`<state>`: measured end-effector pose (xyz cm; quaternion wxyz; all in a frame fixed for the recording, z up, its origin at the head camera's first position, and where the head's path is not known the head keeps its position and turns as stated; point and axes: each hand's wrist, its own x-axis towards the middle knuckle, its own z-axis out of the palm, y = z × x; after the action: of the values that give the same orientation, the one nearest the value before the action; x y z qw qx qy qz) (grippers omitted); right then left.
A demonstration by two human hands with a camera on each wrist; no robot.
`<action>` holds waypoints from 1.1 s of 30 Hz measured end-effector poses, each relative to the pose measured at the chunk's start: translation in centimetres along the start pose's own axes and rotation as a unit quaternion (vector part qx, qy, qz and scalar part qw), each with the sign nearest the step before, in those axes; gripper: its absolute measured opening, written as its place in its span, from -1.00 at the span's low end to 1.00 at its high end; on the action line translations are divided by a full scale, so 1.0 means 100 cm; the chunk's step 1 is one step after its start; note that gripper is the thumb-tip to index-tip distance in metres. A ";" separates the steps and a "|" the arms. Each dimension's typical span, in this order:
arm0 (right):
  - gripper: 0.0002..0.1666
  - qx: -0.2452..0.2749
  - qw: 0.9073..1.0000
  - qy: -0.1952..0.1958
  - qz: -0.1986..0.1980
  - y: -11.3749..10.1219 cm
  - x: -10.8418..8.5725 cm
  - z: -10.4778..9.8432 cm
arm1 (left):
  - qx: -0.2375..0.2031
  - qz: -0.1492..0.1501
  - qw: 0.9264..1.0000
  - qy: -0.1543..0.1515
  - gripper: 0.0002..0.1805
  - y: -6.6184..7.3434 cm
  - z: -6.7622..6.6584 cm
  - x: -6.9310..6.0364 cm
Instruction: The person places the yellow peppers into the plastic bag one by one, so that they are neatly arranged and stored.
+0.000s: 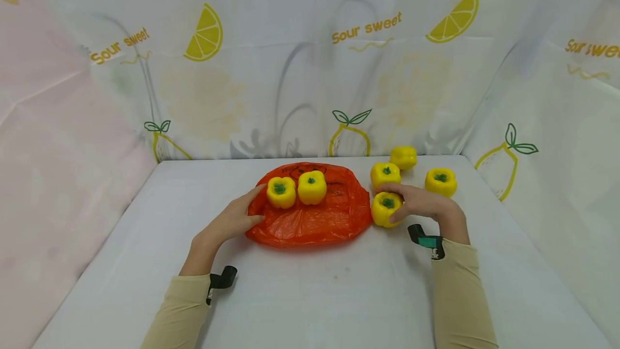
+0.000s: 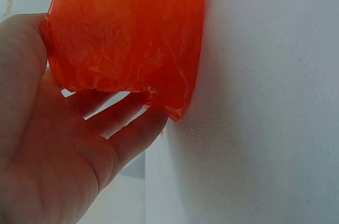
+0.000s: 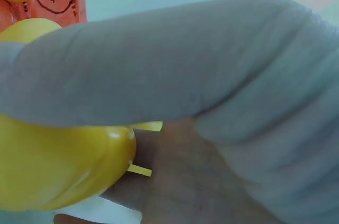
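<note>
A red plastic bag (image 1: 315,225) lies on the table, bulging, with two yellow peppers (image 1: 281,193) (image 1: 312,188) on top. At its left end is my left hand (image 1: 227,220), thumb and fingers curled round the edge; in the left wrist view the hand (image 2: 69,150) has its fingers partly behind the red plastic (image 2: 127,33). Beside the bag's right end, my right hand (image 1: 426,203) grips a yellow pepper (image 1: 382,211) between thumb and fingers. The right wrist view shows that pepper (image 3: 58,166) against the hand (image 3: 175,65), which hides part of it.
Behind the right hand's pepper stands another yellow pepper (image 1: 385,174), with one (image 1: 403,157) farther back and one (image 1: 441,181) to the right. A white table (image 1: 310,306) meets a hanging lemon-print cloth (image 1: 271,85) at the back.
</note>
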<state>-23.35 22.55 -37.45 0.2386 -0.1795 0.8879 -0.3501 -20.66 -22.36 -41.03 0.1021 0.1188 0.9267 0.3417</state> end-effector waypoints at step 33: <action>-0.19 0.013 0.990 0.121 -0.073 -0.030 0.016 0.008 | 0.000 -0.007 1.000 -0.001 -0.17 -0.002 0.001 0.001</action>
<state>-23.77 19.24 -36.36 0.1057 -0.1975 0.8901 -0.3969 -20.78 -22.38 -41.21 0.1057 0.1131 0.9273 0.3408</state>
